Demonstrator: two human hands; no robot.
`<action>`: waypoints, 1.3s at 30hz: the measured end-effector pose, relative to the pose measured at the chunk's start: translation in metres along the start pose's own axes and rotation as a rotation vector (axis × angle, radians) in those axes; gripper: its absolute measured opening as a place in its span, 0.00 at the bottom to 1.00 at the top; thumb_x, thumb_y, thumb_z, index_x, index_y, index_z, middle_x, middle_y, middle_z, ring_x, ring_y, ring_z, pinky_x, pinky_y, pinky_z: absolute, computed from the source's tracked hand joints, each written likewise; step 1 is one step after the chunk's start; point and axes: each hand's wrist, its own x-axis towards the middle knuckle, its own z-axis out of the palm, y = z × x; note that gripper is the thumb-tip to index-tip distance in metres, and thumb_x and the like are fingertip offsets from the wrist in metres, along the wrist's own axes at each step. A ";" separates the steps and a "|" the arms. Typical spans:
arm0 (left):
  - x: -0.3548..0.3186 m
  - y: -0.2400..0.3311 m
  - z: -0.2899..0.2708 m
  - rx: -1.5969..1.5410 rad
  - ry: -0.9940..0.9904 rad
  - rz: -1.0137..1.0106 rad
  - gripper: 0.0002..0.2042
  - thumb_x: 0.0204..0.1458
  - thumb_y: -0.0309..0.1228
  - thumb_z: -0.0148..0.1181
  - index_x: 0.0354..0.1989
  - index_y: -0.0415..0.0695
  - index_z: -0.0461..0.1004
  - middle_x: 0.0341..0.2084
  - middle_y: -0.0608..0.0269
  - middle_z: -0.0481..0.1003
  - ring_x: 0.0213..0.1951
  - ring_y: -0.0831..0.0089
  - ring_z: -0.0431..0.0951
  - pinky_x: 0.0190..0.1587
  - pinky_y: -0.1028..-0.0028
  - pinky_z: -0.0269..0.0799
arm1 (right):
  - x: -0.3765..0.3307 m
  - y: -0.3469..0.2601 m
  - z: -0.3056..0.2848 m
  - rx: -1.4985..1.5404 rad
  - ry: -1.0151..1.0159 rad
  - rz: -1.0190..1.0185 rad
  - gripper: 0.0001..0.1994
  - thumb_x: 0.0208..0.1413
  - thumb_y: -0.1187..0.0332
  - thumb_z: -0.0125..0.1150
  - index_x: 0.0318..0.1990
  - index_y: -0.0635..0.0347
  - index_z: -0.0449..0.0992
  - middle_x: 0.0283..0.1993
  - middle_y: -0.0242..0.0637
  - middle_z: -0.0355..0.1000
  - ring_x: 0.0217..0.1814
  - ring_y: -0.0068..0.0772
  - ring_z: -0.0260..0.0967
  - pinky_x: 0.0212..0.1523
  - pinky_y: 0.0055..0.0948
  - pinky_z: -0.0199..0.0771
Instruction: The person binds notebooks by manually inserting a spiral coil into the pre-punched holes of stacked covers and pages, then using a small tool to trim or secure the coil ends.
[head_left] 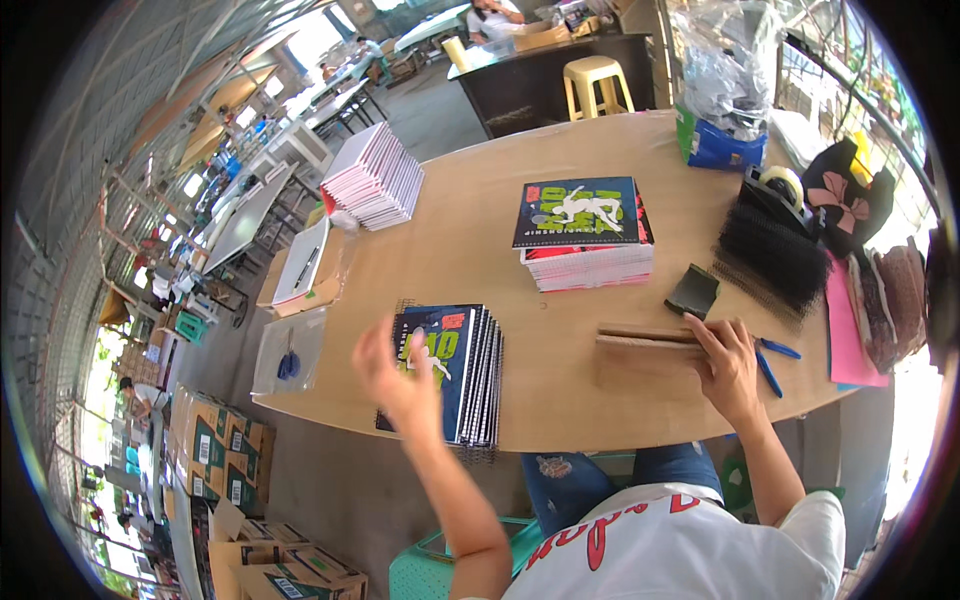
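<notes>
My left hand hovers blurred and empty, fingers spread, just over a stack of dark-blue spiral notebooks near the table's front edge. My right hand rests on a flat wooden block lying on the table, fingers curled over its right end. Beyond it stands a second stack of notebooks with a dark illustrated cover and pink-edged pages.
A pile of black spiral coils, a small black pad, blue-handled pliers and a tape roll lie at right. Pink-edged notebooks sit far left. Cardboard boxes stand on the floor; people sit at distant tables.
</notes>
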 end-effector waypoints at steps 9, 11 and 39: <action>0.075 0.024 0.221 -0.101 -0.866 -0.336 0.22 0.41 0.43 0.77 0.28 0.34 0.79 0.25 0.49 0.80 0.29 0.57 0.82 0.34 0.57 0.75 | 0.012 -0.013 -0.010 0.035 -0.173 0.000 0.37 0.41 0.69 0.76 0.64 0.46 0.73 0.55 0.40 0.69 0.59 0.46 0.66 0.68 0.59 0.57; 0.076 0.045 0.215 -0.115 -0.634 -0.199 0.15 0.42 0.31 0.74 0.34 0.36 0.77 0.28 0.47 0.80 0.32 0.51 0.82 0.35 0.56 0.74 | 0.029 -0.007 -0.018 0.038 -0.104 -0.080 0.41 0.37 0.69 0.77 0.66 0.49 0.70 0.60 0.45 0.65 0.64 0.51 0.63 0.70 0.58 0.54; -0.070 0.025 0.128 -1.310 -0.268 -0.362 0.27 0.62 0.30 0.62 0.68 0.40 0.60 0.57 0.64 0.73 0.57 0.75 0.71 0.60 0.73 0.65 | 0.097 -0.070 0.027 0.713 0.060 -0.018 0.07 0.54 0.75 0.66 0.40 0.64 0.78 0.32 0.51 0.76 0.32 0.56 0.75 0.31 0.43 0.74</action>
